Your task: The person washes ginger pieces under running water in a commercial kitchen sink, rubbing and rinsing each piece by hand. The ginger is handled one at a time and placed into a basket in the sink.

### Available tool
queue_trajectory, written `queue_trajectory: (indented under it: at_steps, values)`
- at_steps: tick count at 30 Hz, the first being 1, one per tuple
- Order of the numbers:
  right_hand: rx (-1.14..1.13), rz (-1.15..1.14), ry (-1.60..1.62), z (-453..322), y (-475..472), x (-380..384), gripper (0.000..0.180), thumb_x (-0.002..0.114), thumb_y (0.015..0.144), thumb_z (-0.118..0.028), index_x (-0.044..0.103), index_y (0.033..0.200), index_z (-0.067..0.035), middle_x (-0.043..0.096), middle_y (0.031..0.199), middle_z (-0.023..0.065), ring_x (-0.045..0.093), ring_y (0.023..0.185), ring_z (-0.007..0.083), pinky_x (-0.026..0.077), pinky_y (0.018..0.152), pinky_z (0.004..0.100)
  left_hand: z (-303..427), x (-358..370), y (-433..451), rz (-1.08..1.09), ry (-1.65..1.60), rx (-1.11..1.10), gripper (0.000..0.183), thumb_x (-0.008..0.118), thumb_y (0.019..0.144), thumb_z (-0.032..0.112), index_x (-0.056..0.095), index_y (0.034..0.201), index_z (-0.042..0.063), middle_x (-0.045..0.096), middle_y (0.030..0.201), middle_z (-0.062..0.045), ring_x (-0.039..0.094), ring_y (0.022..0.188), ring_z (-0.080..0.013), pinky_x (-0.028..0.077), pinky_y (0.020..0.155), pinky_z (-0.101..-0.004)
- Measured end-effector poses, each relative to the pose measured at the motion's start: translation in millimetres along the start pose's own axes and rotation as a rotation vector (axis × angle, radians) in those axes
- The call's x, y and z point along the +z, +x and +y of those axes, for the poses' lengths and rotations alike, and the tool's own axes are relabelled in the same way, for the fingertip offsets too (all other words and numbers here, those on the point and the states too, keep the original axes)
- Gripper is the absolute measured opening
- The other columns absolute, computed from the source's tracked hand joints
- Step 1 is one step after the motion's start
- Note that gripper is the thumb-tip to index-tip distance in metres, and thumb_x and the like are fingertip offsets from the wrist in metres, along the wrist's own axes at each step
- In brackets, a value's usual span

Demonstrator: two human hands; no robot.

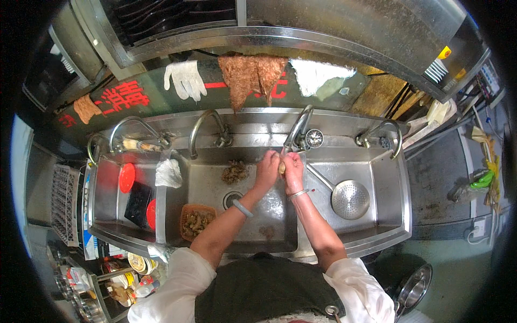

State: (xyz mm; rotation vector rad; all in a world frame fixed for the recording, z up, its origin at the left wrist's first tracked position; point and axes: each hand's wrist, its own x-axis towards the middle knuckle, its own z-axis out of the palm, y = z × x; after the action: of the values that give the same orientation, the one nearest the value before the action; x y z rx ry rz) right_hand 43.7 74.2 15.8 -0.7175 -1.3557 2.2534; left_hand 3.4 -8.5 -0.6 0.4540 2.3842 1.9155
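Note:
My left hand (267, 168) and my right hand (293, 170) meet under the spout of a curved metal faucet (298, 123). Between their fingers is a small yellowish piece of food (282, 167), mostly covered, so its kind is unclear. Both hands grip it above the middle basin of a stainless steel sink (270, 220). In that basin, left of my hands, lies a heap of brown scraps (235, 172). An orange plastic basket (182, 220) holds similar small yellowish-brown pieces (198, 223) nearer to me, beside my left forearm.
A perforated metal skimmer (350, 200) rests in the right basin, its handle leaning towards my right hand. The left basin holds red lids (127, 177) and a black tray (138, 202). A white cloth (169, 173) drapes the divider. Beyond hang a glove (185, 80) and brown cloth (252, 76).

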Motion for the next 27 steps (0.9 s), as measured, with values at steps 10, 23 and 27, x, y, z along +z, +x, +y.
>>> queue_trajectory:
  at_steps: [10,23,27]
  values:
    - [0.599,-0.357,0.202,-19,20,-32,0.014,0.052,0.080,-0.023,0.056,0.078,-0.009,0.054,0.064,0.0031,0.041,0.040,0.0107,0.030,0.032,0.0252,19,-25,-1,-0.557,-0.536,-0.360,0.017,0.044,0.096,0.026,0.051,0.092,0.011,0.042,0.059,0.005,0.041,0.045,-0.0057,0.035,0.042,-0.0219]
    - [0.527,-0.444,0.657,-9,12,-41,0.011,0.059,0.085,-0.010,0.059,0.096,-0.006,0.063,0.100,0.0107,0.060,0.092,0.0251,0.049,0.082,0.0380,17,-39,13,-0.439,-0.803,-0.576,0.012,0.052,0.093,0.023,0.049,0.090,0.011,0.048,0.072,0.002,0.042,0.049,-0.0059,0.036,0.042,-0.0214]
    - [0.594,-0.540,0.745,-8,14,-34,0.017,0.055,0.084,-0.018,0.058,0.095,-0.006,0.062,0.100,0.0110,0.059,0.094,0.0254,0.048,0.085,0.0379,16,-43,11,-0.453,-0.683,-0.536,0.014,0.055,0.091,0.022,0.049,0.086,0.010,0.048,0.069,0.002,0.041,0.048,-0.0055,0.035,0.042,-0.0218]
